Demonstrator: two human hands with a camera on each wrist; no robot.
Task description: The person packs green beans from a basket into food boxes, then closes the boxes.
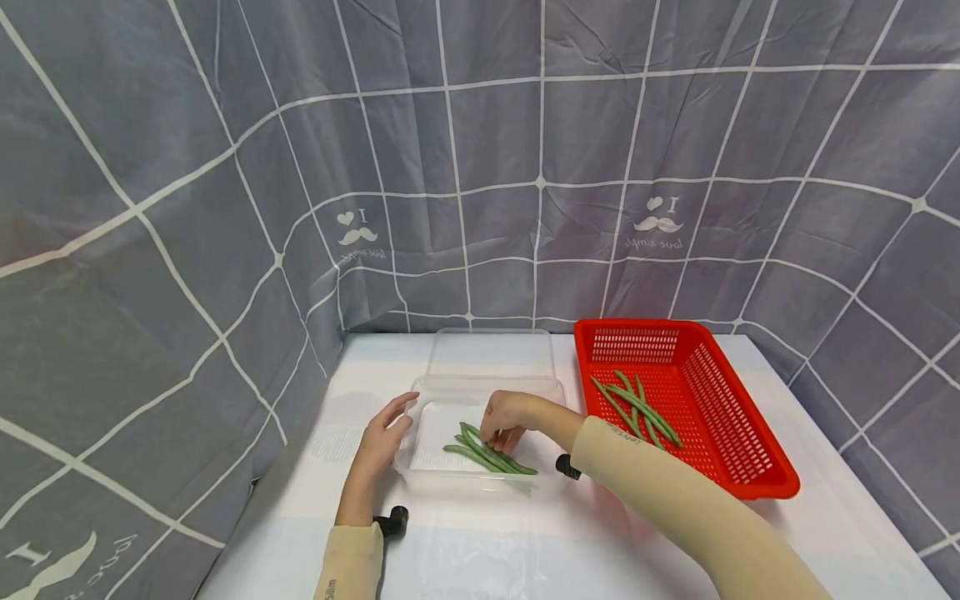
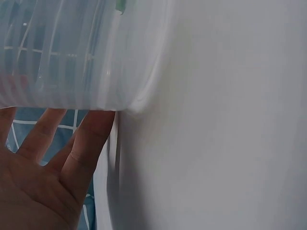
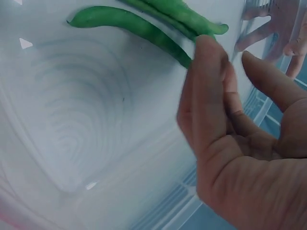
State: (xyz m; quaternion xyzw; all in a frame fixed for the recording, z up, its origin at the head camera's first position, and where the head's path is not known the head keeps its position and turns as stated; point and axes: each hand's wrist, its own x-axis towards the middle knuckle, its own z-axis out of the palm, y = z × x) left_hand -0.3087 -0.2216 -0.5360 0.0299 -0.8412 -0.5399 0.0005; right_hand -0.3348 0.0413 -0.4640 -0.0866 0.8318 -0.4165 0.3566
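Left fingers (image 2: 93, 134) extended at the container's (image 1: 431, 427) edge; right fingers (image 3: 208, 91) loose at green beans (image 3: 129, 24); bare floor (image 3: 53, 91) beside them.

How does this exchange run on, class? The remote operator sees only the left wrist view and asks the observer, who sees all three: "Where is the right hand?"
Observer: The right hand is down inside the clear plastic container, at the green beans there.

Operator: What stands on the table beyond the container's right side, from the person's seat?

Observer: A red slotted basket, which the head view shows.

Operator: Does that basket hold anything?

Observer: Yes, several more green beans lie in it, some crossing each other.
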